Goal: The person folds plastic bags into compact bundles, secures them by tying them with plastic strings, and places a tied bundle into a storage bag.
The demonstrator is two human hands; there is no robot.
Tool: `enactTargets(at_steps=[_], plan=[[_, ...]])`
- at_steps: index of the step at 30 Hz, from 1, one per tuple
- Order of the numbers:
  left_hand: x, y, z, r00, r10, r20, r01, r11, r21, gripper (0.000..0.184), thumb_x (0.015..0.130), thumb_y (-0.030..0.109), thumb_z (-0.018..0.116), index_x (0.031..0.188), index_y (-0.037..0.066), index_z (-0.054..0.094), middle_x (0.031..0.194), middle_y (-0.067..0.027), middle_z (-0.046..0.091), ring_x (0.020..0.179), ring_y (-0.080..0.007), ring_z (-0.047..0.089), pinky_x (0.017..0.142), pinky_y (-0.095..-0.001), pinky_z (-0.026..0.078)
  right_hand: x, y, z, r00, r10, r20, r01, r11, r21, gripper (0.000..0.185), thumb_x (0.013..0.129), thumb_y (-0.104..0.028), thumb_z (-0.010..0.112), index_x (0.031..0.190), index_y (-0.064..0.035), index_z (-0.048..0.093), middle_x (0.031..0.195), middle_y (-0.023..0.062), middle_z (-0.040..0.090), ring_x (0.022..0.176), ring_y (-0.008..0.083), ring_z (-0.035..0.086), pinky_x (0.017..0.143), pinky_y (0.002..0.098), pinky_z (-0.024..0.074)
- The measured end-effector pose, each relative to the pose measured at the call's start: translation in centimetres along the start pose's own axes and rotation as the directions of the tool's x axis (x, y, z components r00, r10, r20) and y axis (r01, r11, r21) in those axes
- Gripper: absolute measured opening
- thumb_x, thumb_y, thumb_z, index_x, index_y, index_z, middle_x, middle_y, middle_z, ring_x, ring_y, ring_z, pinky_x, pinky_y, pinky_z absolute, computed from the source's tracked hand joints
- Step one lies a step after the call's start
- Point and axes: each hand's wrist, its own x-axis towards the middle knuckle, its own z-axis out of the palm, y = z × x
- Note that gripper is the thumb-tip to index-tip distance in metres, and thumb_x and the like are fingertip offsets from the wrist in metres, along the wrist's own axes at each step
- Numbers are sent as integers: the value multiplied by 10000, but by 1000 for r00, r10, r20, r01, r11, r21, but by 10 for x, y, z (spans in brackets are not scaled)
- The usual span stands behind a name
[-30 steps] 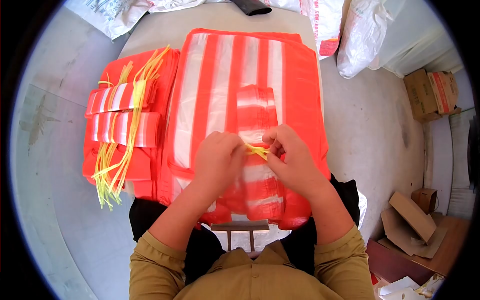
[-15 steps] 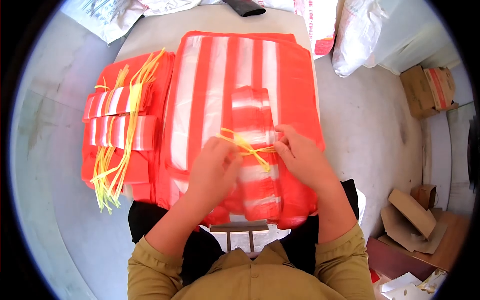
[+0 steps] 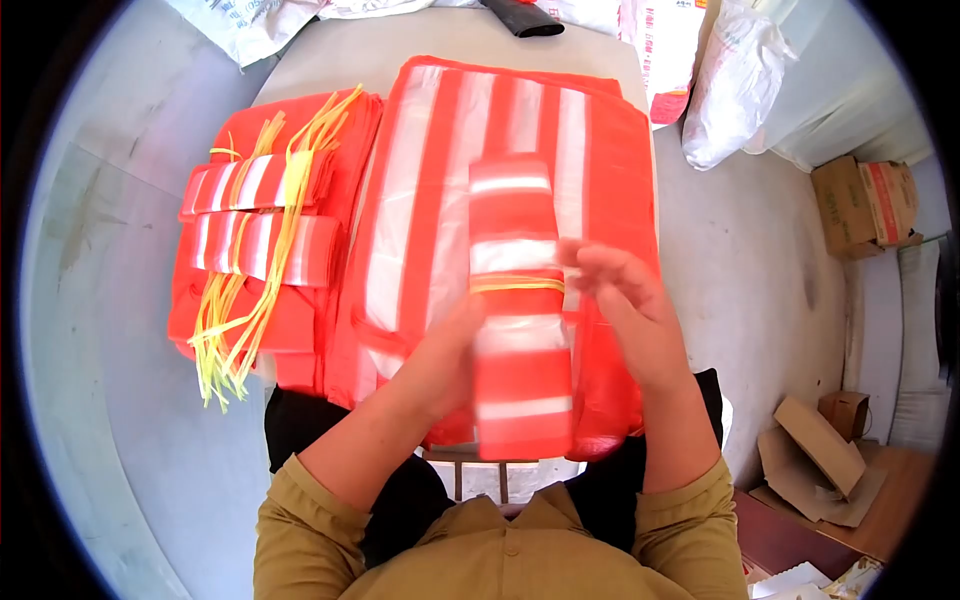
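At the centre of the frame we locate the work piece: a long, flat bundle of folded red plastic film with white cross stripes (image 3: 523, 375), its length running up and down the picture. A thin yellow plastic strip (image 3: 517, 284) crosses its face near mid-length; we judge that this placement holds the folds together evenly toward both ends. No knot shows on the visible face. The left hand (image 3: 452, 345) is at the bundle's left edge; it is blurred and its fingers are largely hidden, so we cannot tell whether they grip. The right hand (image 3: 628, 305) is at the right edge, fingers loosely bent and parted; we see no firm grasp and cannot confirm fingertip contact. The hands flank the strip, presumably to steady the bundle from both sides. Below the bundle lies a broad stack of red-and-white striped plastic film (image 3: 430, 190), apparently serving as a flat working surface. At left of frame, an upper short folded red-and-white bundle (image 3: 262, 180) and a matching lower bundle (image 3: 262, 247) rest on a red plastic pile (image 3: 292, 328); loose yellow strips (image 3: 297, 175) drape across them, conveniently near the left hand.
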Motion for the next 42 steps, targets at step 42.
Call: enactTargets(at_steps=[42], plan=[[7, -69, -16, 991, -134, 13, 102, 809, 579, 750, 969, 3, 673, 1612, 38, 290, 1400, -98, 606, 1173, -146, 631, 898, -314, 563, 8, 4, -48, 833, -549, -65, 54, 198, -979, 672, 955, -265, 710, 1522, -5, 461, 1657, 266, 347, 1554, 467, 292, 1228, 567, 324]])
